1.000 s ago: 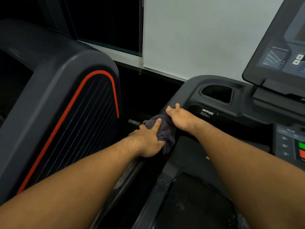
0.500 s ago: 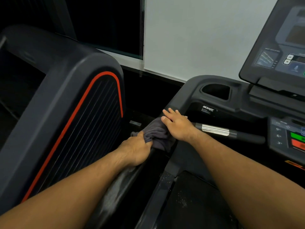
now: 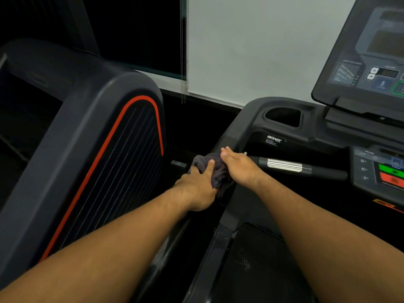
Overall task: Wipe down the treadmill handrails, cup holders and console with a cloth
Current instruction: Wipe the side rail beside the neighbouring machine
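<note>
Two bare hands meet on a dark grey bunched cloth (image 3: 218, 176) that sits on top of the black treadmill handrail (image 3: 168, 246) on the person's left, just where the rail rises into the console housing. The left hand (image 3: 197, 186) grips the cloth from the near left side. Its thumb lies straight across the top of the fabric and its fingers curl down over the far side, out of sight. The right hand (image 3: 239, 169) rests on the cloth's right edge with fingers straight and close together, palm down, holding nothing. The cloth shows between the two hands and a little beyond the left thumb.

Just right of the right hand, a black grip bar with a ribbed silver sensor band (image 3: 284, 165) runs toward a keypad with green and red buttons (image 3: 389, 172). Beyond the hands is an oval black cup holder (image 3: 282, 117), and above it the tilted dark console screen (image 3: 371, 62). A neighbouring black machine shroud with red trim (image 3: 98, 149) stands to the left.
</note>
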Motion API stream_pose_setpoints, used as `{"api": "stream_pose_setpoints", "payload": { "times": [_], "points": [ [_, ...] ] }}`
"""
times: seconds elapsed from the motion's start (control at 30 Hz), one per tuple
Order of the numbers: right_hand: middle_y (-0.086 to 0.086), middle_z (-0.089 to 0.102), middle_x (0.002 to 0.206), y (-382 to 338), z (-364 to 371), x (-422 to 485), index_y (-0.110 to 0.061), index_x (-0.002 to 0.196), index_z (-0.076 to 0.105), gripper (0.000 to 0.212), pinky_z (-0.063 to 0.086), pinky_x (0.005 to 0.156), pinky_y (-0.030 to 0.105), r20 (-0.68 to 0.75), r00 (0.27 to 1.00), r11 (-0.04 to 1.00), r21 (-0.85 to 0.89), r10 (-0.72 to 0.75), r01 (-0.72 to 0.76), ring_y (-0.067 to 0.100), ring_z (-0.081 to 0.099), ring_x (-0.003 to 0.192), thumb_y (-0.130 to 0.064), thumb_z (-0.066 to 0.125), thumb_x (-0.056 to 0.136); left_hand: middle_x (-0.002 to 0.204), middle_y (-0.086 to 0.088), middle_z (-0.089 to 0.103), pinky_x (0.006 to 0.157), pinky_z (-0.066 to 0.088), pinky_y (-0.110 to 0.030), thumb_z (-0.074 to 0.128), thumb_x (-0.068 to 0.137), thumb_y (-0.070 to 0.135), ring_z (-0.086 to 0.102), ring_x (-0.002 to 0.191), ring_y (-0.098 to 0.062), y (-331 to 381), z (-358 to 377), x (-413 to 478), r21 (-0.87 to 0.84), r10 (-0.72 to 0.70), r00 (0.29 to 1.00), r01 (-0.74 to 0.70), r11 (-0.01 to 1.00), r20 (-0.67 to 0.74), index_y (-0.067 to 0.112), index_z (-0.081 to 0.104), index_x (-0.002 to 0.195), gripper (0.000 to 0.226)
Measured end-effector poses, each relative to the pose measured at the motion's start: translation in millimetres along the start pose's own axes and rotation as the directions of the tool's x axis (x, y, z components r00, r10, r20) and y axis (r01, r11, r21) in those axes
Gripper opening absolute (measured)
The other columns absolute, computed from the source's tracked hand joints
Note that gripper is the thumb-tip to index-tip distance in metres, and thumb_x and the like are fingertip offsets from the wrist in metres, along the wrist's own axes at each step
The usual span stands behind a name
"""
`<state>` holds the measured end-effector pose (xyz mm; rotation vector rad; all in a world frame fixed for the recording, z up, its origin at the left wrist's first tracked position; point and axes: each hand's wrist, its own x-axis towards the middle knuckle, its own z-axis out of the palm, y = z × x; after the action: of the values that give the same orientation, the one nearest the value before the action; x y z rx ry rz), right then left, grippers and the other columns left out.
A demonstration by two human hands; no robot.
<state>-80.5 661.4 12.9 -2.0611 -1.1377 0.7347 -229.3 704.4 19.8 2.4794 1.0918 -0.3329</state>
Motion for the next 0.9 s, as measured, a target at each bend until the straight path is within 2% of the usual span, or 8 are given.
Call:
{"api": "stream_pose_setpoints", "payload": {
  "times": [0.17,0.3,0.4,0.47,0.6,0.73,0.83,0.9],
  "points": [
    [-0.009,0.01,0.16,-3.1,2.5,0.7,-0.025,0.149,0.032,0.049,0.005,0.12,0.036,0.06,0.998,0.978,-0.208,0.005,0.007,0.017,0.008,0.148,-0.04,0.027,0.103,0.164,-0.011,-0.003,0.107,0.04,-0.047,0.034,0.1,0.051,0.037,0.136,-0.036,-21.6,12.8,-30.7,-0.005,0.028,1.0,-0.028,1.0,-0.006,0.032,-0.015,0.154,0.075],
    [-0.007,0.012,0.16,-10.4,-6.0,-0.8,-0.021,0.148,0.036,0.049,0.008,0.117,0.03,0.105,0.994,0.986,-0.169,0.027,-0.008,0.015,0.012,0.147,-0.039,0.03,0.103,0.161,-0.012,0.019,0.108,0.037,-0.042,0.031,0.1,0.054,0.04,0.136,-0.034,-24.6,11.7,-27.5,-0.167,-0.118,0.993,0.114,0.979,-0.013,0.024,-0.007,0.156,0.075],
    [-0.009,0.015,0.16,-13.4,-14.1,-0.6,-0.018,0.149,0.033,0.051,0.007,0.115,0.029,0.127,0.991,0.99,-0.139,0.036,-0.019,0.014,0.012,0.147,-0.04,0.03,0.103,0.153,-0.017,0.035,0.105,0.04,-0.045,0.035,0.098,0.055,0.046,0.13,-0.037,-13.6,2.1,-5.2,-0.245,-0.226,0.974,0.217,0.945,-0.007,0.018,0.009,0.156,0.073],
    [-0.009,0.018,0.159,-12.1,-15.8,1.3,-0.016,0.151,0.03,0.055,0.011,0.114,0.028,0.117,0.992,0.992,-0.12,0.043,-0.029,0.014,0.016,0.146,-0.041,0.032,0.102,0.156,-0.017,0.03,0.107,0.039,-0.047,0.035,0.099,0.055,0.043,0.132,-0.038,-5.0,-2.0,3.2,-0.25,-0.221,0.975,0.213,0.944,-0.005,0.019,0.004,0.157,0.075],
    [-0.004,0.017,0.16,-9.1,-17.0,-1.0,-0.012,0.149,0.032,0.053,0.016,0.114,0.028,0.13,0.991,0.987,-0.159,0.016,0.004,0.017,0.02,0.145,-0.039,0.032,0.103,0.165,-0.004,-0.004,0.107,0.038,-0.05,0.026,0.1,0.056,0.039,0.136,-0.039,4.3,0.8,-4.9,-0.097,-0.108,0.994,0.106,0.99,-0.01,0.044,-0.016,0.151,0.068],
    [-0.005,0.012,0.161,-8.7,-21.2,-5.7,-0.015,0.15,0.029,0.052,0.013,0.116,0.031,0.165,0.986,0.987,-0.151,-0.026,0.052,0.017,0.015,0.147,-0.039,0.029,0.104,0.164,0.004,-0.005,0.107,0.039,-0.05,0.03,0.098,0.059,0.037,0.136,-0.034,-5.6,12.0,-29.1,-0.053,-0.075,0.996,0.073,0.996,-0.038,0.057,-0.01,0.146,0.063],
    [0.002,0.004,0.162,-11.5,-15.0,-11.0,-0.016,0.151,0.028,0.051,0.008,0.119,0.039,0.192,0.981,0.945,-0.314,-0.034,0.094,0.022,0.008,0.148,-0.038,0.02,0.104,0.165,0.003,-0.005,0.112,0.035,-0.049,0.029,0.099,0.059,0.035,0.139,-0.032,-15.4,20.2,-55.7,-0.056,-0.113,0.992,0.109,0.992,-0.054,0.052,-0.011,0.149,0.064],
    [0.0,0.003,0.162,-10.9,-6.7,-17.0,-0.02,0.152,0.024,0.052,0.004,0.119,0.05,0.181,0.981,0.9,-0.412,-0.072,0.142,0.022,0.002,0.149,-0.039,0.018,0.104,0.164,0.0,0.006,0.111,0.034,-0.048,0.026,0.098,0.061,0.038,0.138,-0.031,-19.2,26.1,-74.0,-0.074,-0.174,0.981,0.168,0.983,-0.082,0.046,-0.01,0.151,0.066]
  ]
}}
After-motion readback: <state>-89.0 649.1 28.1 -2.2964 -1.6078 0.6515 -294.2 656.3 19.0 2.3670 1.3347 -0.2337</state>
